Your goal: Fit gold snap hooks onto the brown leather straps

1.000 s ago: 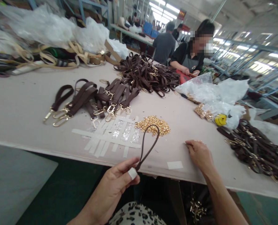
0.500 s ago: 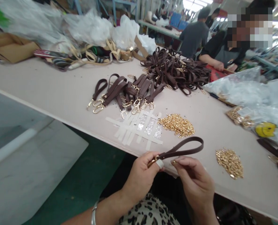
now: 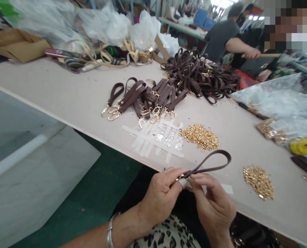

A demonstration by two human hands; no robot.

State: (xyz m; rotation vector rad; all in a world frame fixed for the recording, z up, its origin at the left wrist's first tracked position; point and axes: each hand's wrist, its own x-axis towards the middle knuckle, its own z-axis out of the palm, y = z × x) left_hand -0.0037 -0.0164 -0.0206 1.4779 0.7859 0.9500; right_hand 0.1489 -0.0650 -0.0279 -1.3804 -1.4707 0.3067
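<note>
A dark brown strap loops up above the table's front edge, its clasp end pinched in my left hand. White tape wraps a finger of that hand. My right hand is closed at the strap's base, its fingertips against the strap; whatever small piece they pinch is hidden. Beyond my hands lies a pile of gold fittings, and a second gold pile is on the right. Several brown straps with gold clasps lie further back on the table.
A large heap of brown straps stands at the back. Clear plastic bags and a yellow tape measure are on the right. Tape strips cross the table. A person and another with a wooden-handled tool are behind.
My right hand has come in to meet the strap beside my left fingers. The view has shifted slightly. In the background, an arm is now raised with a wooden handle.
</note>
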